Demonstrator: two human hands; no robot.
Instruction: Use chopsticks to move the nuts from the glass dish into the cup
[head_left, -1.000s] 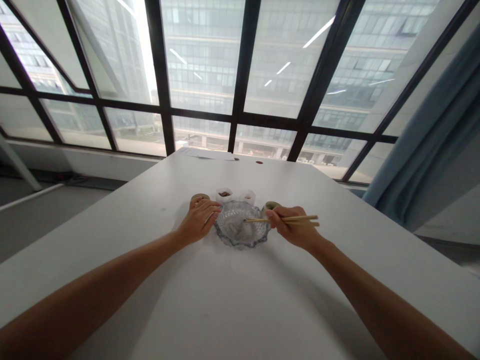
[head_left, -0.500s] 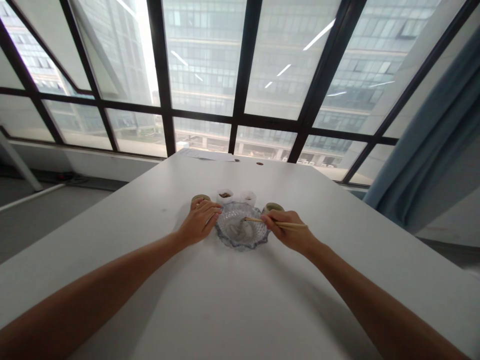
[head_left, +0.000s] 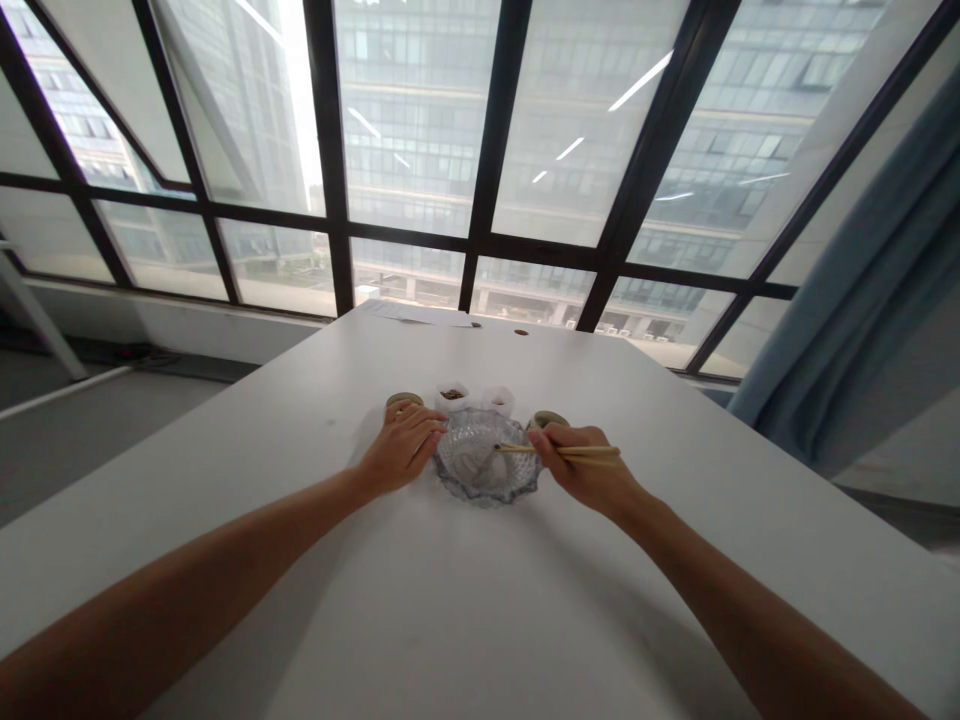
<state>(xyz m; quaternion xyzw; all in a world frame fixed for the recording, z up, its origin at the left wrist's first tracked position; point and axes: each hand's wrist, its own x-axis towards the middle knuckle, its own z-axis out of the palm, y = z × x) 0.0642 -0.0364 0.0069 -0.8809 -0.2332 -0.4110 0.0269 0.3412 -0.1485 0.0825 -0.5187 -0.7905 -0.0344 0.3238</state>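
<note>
A scalloped clear glass bowl [head_left: 487,490] stands on the white table between my hands. My left hand [head_left: 401,447] grips its left rim, thumb and fingers at the edge. Wooden chopsticks [head_left: 592,453] are held in my right hand [head_left: 581,465], at the bowl's right side. Their tips lie over the middle of the bowl, with a small dark spot at the end too tiny to name. Partly behind my left hand is a greenish cup [head_left: 403,400]; another greenish cup [head_left: 550,418] stands just behind my right hand.
Behind the bowl stand a white cup [head_left: 451,400] with dark brown bits in it and a second white cup [head_left: 498,402]. Papers [head_left: 420,315] lie at the table's far edge, before large windows. A blue curtain [head_left: 840,300] hangs at the right.
The chopstick tips have shifted slightly right within the bowl, and my right hand with them. My left hand stays at the rim. The view has tilted a little.
</note>
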